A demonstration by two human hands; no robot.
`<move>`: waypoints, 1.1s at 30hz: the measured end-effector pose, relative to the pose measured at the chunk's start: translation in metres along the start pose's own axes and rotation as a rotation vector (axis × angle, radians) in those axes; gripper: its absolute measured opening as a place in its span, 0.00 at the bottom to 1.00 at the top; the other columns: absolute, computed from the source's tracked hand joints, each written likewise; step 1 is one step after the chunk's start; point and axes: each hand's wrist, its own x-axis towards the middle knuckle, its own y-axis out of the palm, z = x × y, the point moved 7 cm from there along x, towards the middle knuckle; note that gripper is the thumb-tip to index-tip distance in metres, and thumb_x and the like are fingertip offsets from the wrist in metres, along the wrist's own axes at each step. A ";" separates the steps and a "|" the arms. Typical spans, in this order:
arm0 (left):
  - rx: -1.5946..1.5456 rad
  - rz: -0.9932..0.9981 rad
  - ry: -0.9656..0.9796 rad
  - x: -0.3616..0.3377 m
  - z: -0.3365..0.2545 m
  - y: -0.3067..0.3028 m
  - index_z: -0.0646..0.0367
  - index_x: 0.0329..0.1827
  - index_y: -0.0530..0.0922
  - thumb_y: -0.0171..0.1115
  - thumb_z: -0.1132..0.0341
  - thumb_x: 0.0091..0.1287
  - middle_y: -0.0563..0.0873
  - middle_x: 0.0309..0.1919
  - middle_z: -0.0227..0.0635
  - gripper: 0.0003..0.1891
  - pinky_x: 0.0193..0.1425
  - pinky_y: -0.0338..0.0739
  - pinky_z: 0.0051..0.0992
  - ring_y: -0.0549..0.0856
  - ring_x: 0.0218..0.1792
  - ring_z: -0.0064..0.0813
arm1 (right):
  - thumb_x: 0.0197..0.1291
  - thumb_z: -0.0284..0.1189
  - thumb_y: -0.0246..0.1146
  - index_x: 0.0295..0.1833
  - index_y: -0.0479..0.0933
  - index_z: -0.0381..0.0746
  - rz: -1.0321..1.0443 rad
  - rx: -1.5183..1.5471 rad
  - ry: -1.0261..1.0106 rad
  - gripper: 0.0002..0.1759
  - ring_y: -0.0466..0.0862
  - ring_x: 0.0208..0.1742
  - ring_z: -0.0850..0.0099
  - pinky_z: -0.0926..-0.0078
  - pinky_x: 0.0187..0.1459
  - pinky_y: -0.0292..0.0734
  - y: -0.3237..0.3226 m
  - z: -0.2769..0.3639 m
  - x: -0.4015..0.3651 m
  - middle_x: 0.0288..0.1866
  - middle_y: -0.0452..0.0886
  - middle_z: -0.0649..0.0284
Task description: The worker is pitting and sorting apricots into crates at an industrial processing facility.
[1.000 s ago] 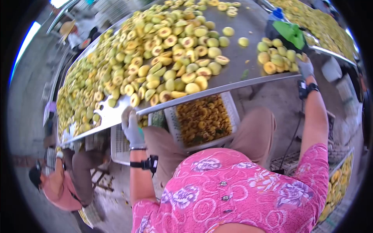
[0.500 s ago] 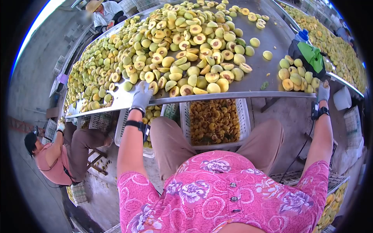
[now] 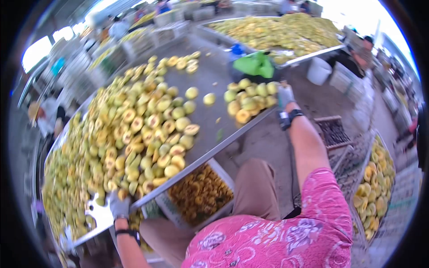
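My left hand (image 3: pixel 119 206), in a pale glove, rests at the near edge of the metal table (image 3: pixel 201 96), beside a large heap of halved yellow-green fruit (image 3: pixel 147 120). Its fingers are blurred. At the table's right corner is my right hand (image 3: pixel 285 94), also gloved, with its fingers around the rim. A smaller pile of fruit (image 3: pixel 250 102) lies just left of it. Behind that pile sits a dark bag with a green cloth (image 3: pixel 254 65) and a blue-topped bottle (image 3: pixel 237 50).
Under the table edge stands a crate of brown-yellow pieces (image 3: pixel 201 192). A white bucket (image 3: pixel 318 71) and a slatted crate (image 3: pixel 333 131) are to the right. Another fruit-covered table (image 3: pixel 277 33) stands behind. A person (image 3: pixel 364 53) is at the upper right.
The view has swung to the right, tilting the table edge in the picture. Both hands remain at the table's edge, and more crates now show on the right.
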 end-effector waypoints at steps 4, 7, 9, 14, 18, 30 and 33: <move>-0.075 0.272 -0.179 -0.001 -0.009 -0.011 0.58 0.59 0.75 0.69 0.57 0.51 0.83 0.51 0.50 0.30 0.59 0.74 0.37 0.81 0.54 0.48 | 0.59 0.43 0.61 0.54 0.70 0.41 -0.226 -0.829 0.017 0.23 0.84 0.46 0.49 0.55 0.47 0.78 -0.004 0.016 -0.008 0.43 0.82 0.46; 0.084 0.307 -0.086 0.003 -0.016 -0.017 0.57 0.58 0.74 0.68 0.53 0.53 0.79 0.53 0.51 0.31 0.60 0.73 0.40 0.78 0.55 0.50 | 0.58 0.43 0.61 0.56 0.70 0.42 -0.104 -1.033 0.071 0.24 0.80 0.53 0.47 0.53 0.54 0.76 0.008 0.037 -0.035 0.51 0.79 0.44; 0.112 0.382 -0.066 0.007 -0.008 -0.010 0.57 0.59 0.73 0.67 0.52 0.52 0.75 0.56 0.52 0.32 0.62 0.70 0.42 0.74 0.58 0.53 | 0.59 0.43 0.61 0.57 0.69 0.42 -0.073 -1.029 0.027 0.24 0.79 0.54 0.46 0.53 0.55 0.75 0.010 0.040 -0.036 0.52 0.77 0.43; -0.134 0.202 0.011 0.003 -0.014 -0.015 0.61 0.48 0.78 0.67 0.63 0.48 0.84 0.43 0.50 0.23 0.54 0.77 0.38 0.83 0.47 0.48 | 0.60 0.41 0.61 0.55 0.70 0.42 -0.240 -0.781 -0.001 0.22 0.79 0.52 0.45 0.52 0.53 0.74 -0.002 0.048 -0.054 0.52 0.76 0.43; -0.336 0.183 -0.155 -0.006 -0.005 -0.018 0.62 0.46 0.75 0.69 0.65 0.46 0.83 0.38 0.45 0.23 0.46 0.78 0.34 0.83 0.40 0.40 | 0.66 0.40 0.58 0.53 0.72 0.41 -0.244 -0.528 -0.272 0.17 0.79 0.45 0.54 0.59 0.48 0.73 0.023 0.077 -0.096 0.44 0.77 0.51; -2.130 0.045 -0.432 -0.048 -0.134 -0.008 0.54 0.53 0.72 0.65 0.67 0.65 0.82 0.44 0.36 0.15 0.43 0.85 0.37 0.83 0.42 0.33 | 0.71 0.37 0.53 0.46 0.67 0.43 0.914 0.159 0.505 0.09 0.72 0.19 0.84 0.83 0.16 0.68 0.214 0.110 -0.371 0.27 0.70 0.70; -2.314 0.075 -0.400 -0.053 -0.156 -0.008 0.58 0.51 0.73 0.61 0.57 0.69 0.82 0.46 0.39 0.16 0.45 0.85 0.42 0.84 0.43 0.39 | 0.69 0.35 0.55 0.48 0.66 0.41 1.048 0.167 0.483 0.10 0.74 0.20 0.83 0.82 0.16 0.70 0.243 0.126 -0.422 0.29 0.72 0.68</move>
